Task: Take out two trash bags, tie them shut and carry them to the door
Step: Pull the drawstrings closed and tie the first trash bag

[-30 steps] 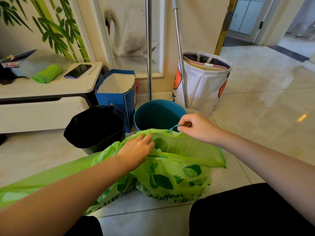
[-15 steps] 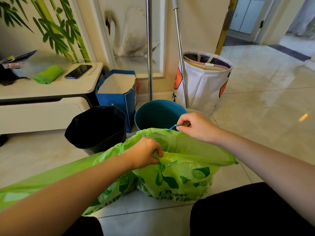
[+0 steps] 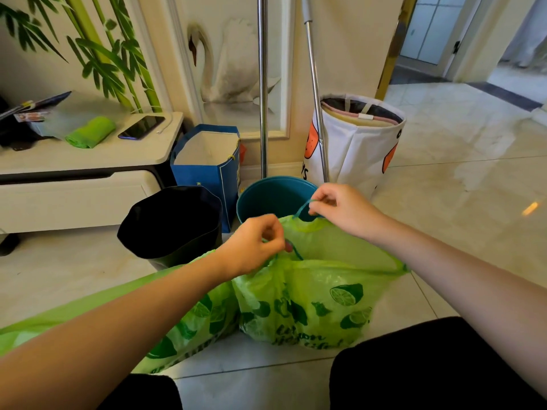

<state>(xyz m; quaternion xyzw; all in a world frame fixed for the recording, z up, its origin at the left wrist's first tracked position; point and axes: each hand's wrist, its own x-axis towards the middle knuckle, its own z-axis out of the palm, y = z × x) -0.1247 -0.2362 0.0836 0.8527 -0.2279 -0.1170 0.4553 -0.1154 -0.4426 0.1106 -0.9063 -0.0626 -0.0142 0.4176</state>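
Head cam: left hand (image 3: 251,247) and right hand (image 3: 340,211) each pinched a drawstring (image 3: 302,209) on the green bag (image 3: 313,291) beneath them.

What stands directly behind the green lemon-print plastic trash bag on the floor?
A round teal bin stands behind the green lemon-print trash bag, its open rim showing. The bag and the right hand cover the bin's lower body and near edge, so its contents cannot be seen.

Thin crinkled plastic trash bag (image 3: 310,294), glossy tile floor (image 3: 461,179), shiny metal poles (image 3: 262,84).
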